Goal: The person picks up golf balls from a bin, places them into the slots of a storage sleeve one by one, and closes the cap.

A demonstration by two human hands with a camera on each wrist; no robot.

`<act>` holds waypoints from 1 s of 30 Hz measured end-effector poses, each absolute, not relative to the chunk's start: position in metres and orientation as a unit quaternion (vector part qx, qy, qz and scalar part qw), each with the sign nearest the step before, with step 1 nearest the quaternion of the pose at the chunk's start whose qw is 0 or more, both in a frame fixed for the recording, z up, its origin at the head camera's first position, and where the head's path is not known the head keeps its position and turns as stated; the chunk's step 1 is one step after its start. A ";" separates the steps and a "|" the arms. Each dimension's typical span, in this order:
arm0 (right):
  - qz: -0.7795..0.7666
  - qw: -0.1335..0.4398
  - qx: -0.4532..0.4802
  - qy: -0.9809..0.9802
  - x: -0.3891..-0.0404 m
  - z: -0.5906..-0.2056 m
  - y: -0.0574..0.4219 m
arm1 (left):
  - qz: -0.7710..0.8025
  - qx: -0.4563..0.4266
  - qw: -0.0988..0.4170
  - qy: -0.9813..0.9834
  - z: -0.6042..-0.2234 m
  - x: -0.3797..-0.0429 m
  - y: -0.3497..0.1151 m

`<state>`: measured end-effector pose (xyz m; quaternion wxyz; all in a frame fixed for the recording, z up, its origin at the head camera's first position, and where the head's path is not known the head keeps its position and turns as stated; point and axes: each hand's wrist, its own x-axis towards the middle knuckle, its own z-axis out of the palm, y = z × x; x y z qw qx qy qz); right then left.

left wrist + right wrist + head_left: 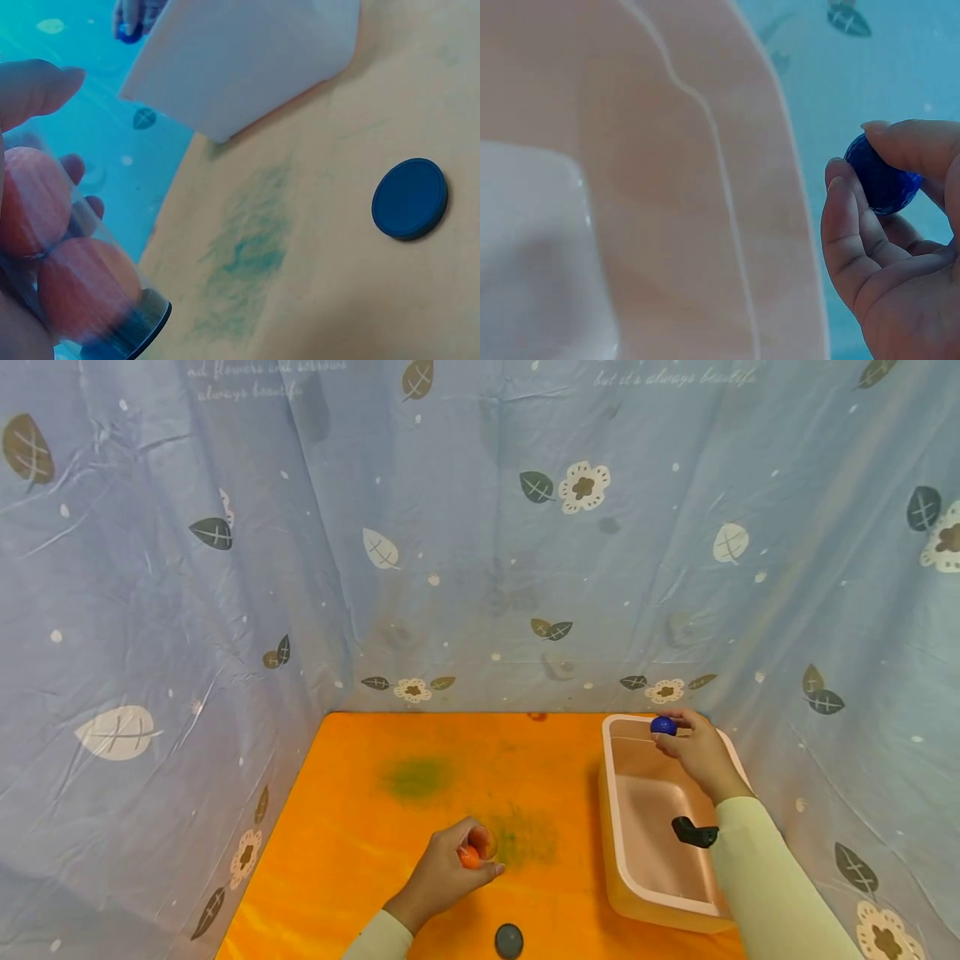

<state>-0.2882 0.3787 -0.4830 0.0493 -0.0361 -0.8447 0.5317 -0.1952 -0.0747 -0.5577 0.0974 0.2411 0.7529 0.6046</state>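
Note:
My left hand point(444, 870) holds a clear cylindrical tube point(154, 301) above the orange tabletop. Two orange balls point(88, 291) show through its wall in the left wrist view, and a dark rim marks one end. With thumb and fingertips, my right hand point(703, 753) pinches a dimpled blue golf ball point(881, 178) over the far end of a pale pink bin point(619, 852). A round dark lid point(508, 941) lies flat near the front edge of the view, apart from both hands.
The bin stands on the right side of the orange tabletop point(337, 827). Blue patterned curtains point(480, 543) enclose the back and both sides. A black device point(693, 832) sits at my right wrist. Greenish stains point(418, 777) mark the tabletop.

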 end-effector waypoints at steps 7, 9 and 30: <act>0.539 0.060 -0.015 -0.840 -0.286 -0.469 0.367 | 0.595 0.252 0.089 0.758 -0.560 -0.197 -0.075; 0.538 0.064 -0.014 -0.841 -0.285 -0.468 0.366 | 0.594 0.255 0.087 0.758 -0.560 -0.197 -0.075; 0.564 0.063 0.053 -0.822 -0.270 -0.441 0.328 | 0.604 0.252 0.099 0.749 -0.558 -0.195 -0.074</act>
